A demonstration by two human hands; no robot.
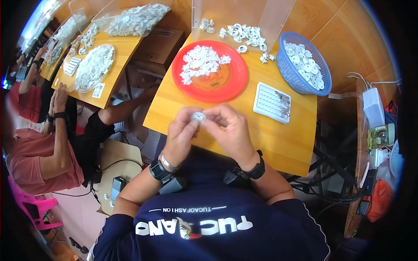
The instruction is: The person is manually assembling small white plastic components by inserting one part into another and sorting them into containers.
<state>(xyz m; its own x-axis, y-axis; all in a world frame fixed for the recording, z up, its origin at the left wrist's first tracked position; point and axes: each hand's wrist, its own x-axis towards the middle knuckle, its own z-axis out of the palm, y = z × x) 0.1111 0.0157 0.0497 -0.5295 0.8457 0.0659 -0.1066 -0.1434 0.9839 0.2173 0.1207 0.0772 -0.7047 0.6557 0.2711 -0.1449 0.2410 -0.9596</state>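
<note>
Both hands (pixel 209 128) pinch a white ring (pixel 198 116); red plate (pixel 235 82) beyond.

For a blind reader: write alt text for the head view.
Left hand and right hand together pinch a small white round part over a wooden table. Beyond sit a red plate of white parts, a white grid tray and a blue basket.

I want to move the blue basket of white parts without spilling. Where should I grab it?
Probably by the rim of the blue basket, one hand on each opposite side, from above. Its mesh walls flare outward to an open top, it sits upright on the wooden table, and the white parts lie loose inside.
</note>
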